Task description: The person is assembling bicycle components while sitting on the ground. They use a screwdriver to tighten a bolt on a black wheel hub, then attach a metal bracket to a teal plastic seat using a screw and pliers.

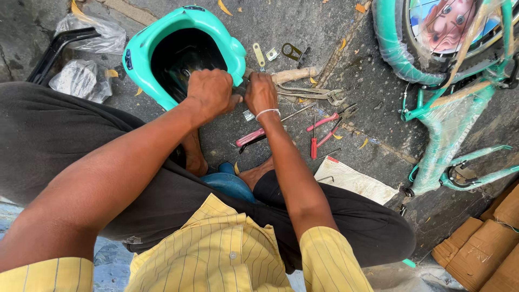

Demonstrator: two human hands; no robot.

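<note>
While steadied at upper centre, turquoise seat shell (pixel 141 48): left hand (pixel 212 93) and right hand (pixel 261 93) fingers curled tight at its rim; pliers (pixel 324 127) right of centre.

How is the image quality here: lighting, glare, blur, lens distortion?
Head view: even, soft daylight, no hard shadows; both hands, left hand and right hand, sharp; slight sheen on the wrapped bicycle frame; wide-lens bending at the edges; turquoise shell's interior too dark to read.
</note>
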